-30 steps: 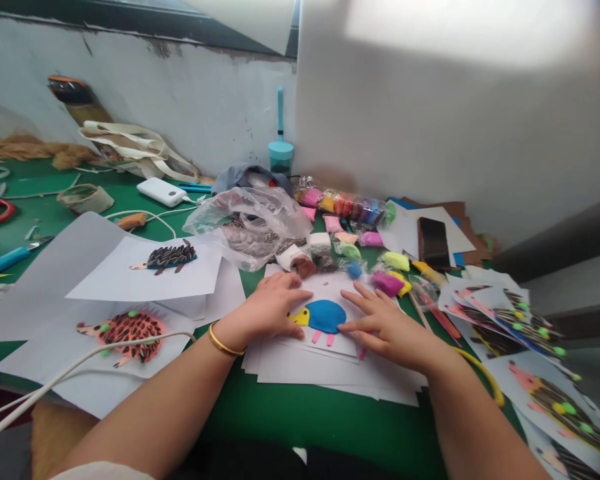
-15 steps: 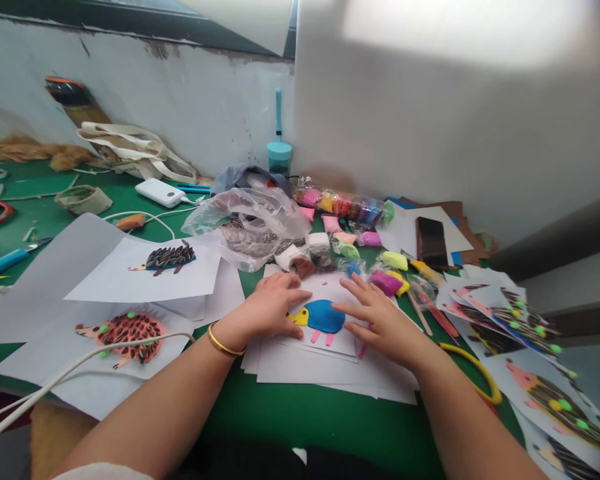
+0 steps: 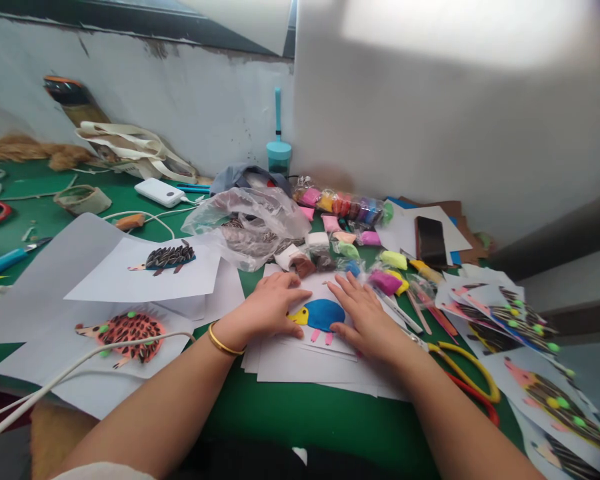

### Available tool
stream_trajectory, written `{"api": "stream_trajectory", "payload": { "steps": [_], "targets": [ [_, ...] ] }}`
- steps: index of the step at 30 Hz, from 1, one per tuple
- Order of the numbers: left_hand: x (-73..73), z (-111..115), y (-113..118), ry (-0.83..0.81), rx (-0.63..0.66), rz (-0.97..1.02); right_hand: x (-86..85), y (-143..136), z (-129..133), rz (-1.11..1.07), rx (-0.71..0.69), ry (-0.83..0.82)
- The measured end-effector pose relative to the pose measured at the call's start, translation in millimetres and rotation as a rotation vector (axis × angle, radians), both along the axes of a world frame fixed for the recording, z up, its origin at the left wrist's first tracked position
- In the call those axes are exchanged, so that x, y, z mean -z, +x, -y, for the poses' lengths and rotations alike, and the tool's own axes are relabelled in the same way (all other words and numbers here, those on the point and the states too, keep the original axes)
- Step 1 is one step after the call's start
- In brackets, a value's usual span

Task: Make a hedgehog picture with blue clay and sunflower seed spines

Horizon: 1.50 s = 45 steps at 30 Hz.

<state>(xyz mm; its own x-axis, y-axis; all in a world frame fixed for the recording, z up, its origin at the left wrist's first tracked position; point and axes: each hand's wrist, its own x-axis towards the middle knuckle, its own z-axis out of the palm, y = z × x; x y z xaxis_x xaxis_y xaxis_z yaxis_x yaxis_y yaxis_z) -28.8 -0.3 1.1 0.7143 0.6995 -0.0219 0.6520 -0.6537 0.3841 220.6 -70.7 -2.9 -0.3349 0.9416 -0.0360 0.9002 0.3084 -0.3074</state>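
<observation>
Right hand (image 3: 369, 319) further inward, palm down

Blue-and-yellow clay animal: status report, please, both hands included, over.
Left hand open beside yellow head. Right hand open at blue body's opposite end. Clay animal flat on white paper. Scissors beside right forearm.

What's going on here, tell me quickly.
A person has both bare hands spread at a blue-bodied clay animal on white paper. The left hand is beside its yellow head; the right hand has its thumb at the body's far end. The blue body has no seeds on it, while a seed-covered hedgehog lies to the left. Scissors lie by the right forearm.
</observation>
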Motion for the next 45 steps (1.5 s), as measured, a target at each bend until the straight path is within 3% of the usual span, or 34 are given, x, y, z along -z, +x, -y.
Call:
{"api": "stream_trajectory", "payload": {
  "steps": [8, 22, 31, 45],
  "targets": [
    [0.5, 1, 0, 0.008, -0.006, 0.003, 10.1, -14, 1, -0.013, 0.033, 0.055],
    [0.8, 2, 0, 0.022, 0.004, 0.009, 8.2, -24, 0, -0.043, 0.071, 0.090],
    [0.4, 1, 0, 0.024, 0.006, 0.011, -11.9, -8, 8, -0.052, -0.276, 0.232],
    [0.0, 2, 0, 0.039, 0.011, -0.003, -9.6, -20, 9, -0.020, -0.304, 0.210]
  ]
}}
